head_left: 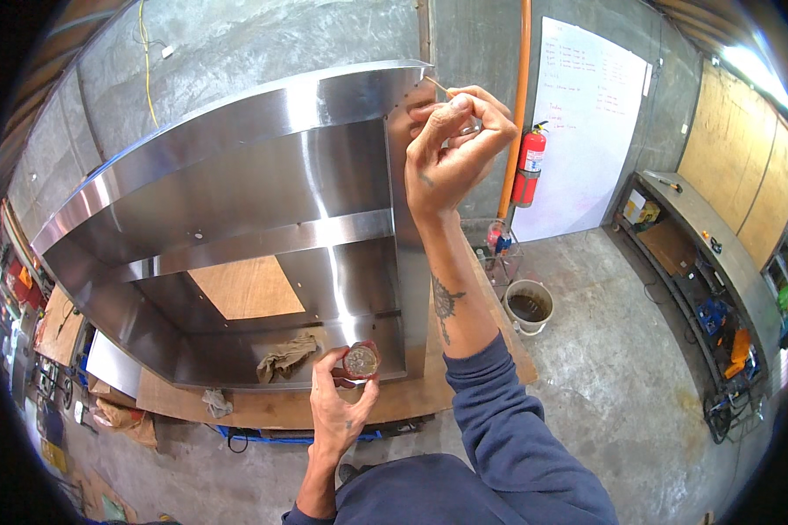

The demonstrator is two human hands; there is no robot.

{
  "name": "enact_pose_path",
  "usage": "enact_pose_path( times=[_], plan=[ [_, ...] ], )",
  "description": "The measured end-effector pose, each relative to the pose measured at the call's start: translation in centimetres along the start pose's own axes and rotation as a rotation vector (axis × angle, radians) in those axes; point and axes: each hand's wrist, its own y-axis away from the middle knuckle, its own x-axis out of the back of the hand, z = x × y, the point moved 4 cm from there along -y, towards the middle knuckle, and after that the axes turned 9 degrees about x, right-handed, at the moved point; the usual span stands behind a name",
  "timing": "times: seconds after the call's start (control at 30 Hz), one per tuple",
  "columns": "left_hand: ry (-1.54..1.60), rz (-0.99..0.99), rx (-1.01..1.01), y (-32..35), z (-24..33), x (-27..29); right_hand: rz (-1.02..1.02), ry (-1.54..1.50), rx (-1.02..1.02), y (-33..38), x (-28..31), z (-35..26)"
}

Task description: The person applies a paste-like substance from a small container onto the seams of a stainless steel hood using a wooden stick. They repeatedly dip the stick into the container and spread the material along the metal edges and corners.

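Note:
A large stainless steel box-like unit (236,188) with an open front stands before me on a wooden table. My right hand (446,157) is raised at its upper right corner, fingers pinched round a thin light-coloured stick (439,86). The stick's tip is at the corner of the steel edge; whether it touches is too small to tell. Low in front of the unit, my left hand (337,411) grips a small round cup (362,360) with a reddish rim and its mouth up. A crumpled brown rag (287,357) lies inside the unit, left of the cup.
The table's wooden edge (280,414) runs below the unit, with a grey rag (217,403) on it. To the right are a bucket (528,306) of dark liquid, a red fire extinguisher (529,162), an orange pipe (517,105) and a long bench (718,232) with tools.

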Motion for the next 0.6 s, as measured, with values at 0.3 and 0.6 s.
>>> enact_pose_path(
  times=[0.3,0.6],
  plan=[
    [0.008,0.029,0.008,-1.2,1.2,0.2,-0.022,-0.201,-0.224,2.0,2.6,-2.9],
    [-0.032,0.091,-0.041,-4.6,3.4,1.7,-0.379,-0.437,-0.843,5.3,9.8,-9.4]
  ],
)
